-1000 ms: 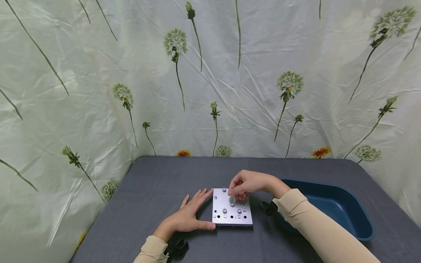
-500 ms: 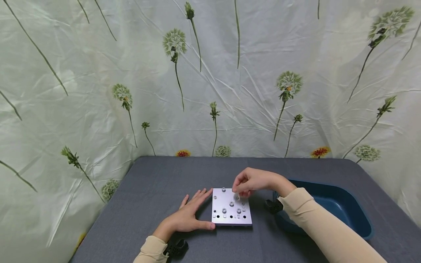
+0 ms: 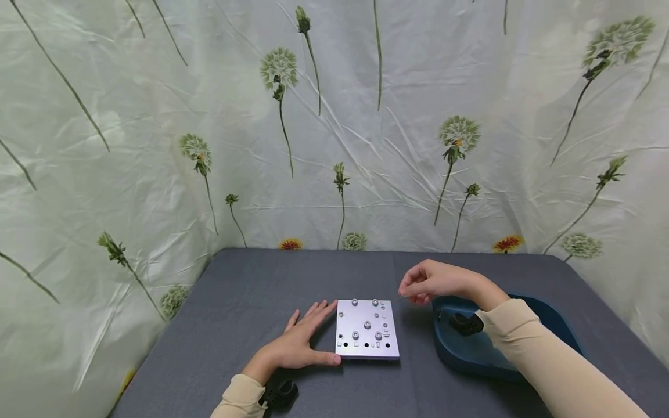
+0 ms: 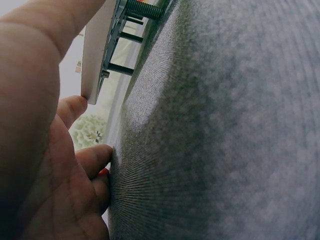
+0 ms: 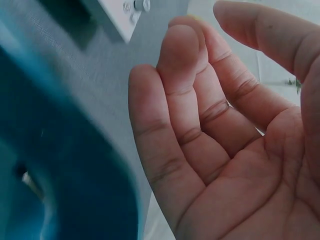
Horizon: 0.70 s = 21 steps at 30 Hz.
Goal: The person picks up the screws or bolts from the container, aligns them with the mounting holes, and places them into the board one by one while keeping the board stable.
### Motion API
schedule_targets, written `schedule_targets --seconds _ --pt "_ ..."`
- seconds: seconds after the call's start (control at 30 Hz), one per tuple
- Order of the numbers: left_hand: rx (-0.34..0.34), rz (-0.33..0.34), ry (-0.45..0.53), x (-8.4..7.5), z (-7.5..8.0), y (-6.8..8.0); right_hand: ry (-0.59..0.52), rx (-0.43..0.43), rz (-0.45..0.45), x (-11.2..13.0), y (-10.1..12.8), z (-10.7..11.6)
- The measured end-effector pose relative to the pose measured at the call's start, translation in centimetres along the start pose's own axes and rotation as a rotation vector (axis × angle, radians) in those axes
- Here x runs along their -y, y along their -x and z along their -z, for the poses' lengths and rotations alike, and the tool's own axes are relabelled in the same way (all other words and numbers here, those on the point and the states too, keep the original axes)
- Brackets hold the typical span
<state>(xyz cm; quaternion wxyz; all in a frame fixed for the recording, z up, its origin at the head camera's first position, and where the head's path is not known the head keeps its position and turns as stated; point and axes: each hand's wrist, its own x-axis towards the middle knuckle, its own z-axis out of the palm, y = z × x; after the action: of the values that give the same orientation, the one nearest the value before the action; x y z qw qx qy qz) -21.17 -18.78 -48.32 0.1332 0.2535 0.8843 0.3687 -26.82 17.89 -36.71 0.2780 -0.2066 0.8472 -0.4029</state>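
Note:
A silver metal plate [image 3: 367, 329] with several socket-head bolts, smaller screws and dark holes lies on the table. Threaded shanks [image 4: 142, 9] stick out of its underside in the left wrist view. My left hand [image 3: 300, 342] touches the plate's left side, fingers straight, thumb at the near corner and a fingertip at the far one. Off the plate's right side, my right hand [image 3: 436, 278] hovers by the far rim of a blue tray [image 3: 455, 357]. In the right wrist view its fingers are loosely bent, the thumb stands apart, and nothing is held.
A small blurred metallic piece [image 5: 32, 185] lies inside the tray in the right wrist view. A grey cloth covers the table [image 3: 292, 278]. Behind it hangs a pale curtain [image 3: 313, 133] with a flower print.
My right hand has moved from above the plate rightward to the tray's edge. Another bolt head now shows at the plate's far right corner, formerly behind that hand. The left hand has stayed put.

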Motion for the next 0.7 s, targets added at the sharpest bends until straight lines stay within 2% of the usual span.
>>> schedule_targets --seconds 0.23,0.43,0.7 --pt "0.008 0.008 -0.021 -0.2 0.1 -0.1 -0.055 -0.009 -0.039 -2.2 2.3 1.6" --pt "0.015 0.049 -0.01 -0.5 0.2 0.0 -0.104 -0.009 -0.07 -4.4 4.3 2.8" --pt "0.014 0.049 -0.018 -0.8 0.2 0.0 -0.147 0.055 -0.095 -6.4 4.9 2.8"
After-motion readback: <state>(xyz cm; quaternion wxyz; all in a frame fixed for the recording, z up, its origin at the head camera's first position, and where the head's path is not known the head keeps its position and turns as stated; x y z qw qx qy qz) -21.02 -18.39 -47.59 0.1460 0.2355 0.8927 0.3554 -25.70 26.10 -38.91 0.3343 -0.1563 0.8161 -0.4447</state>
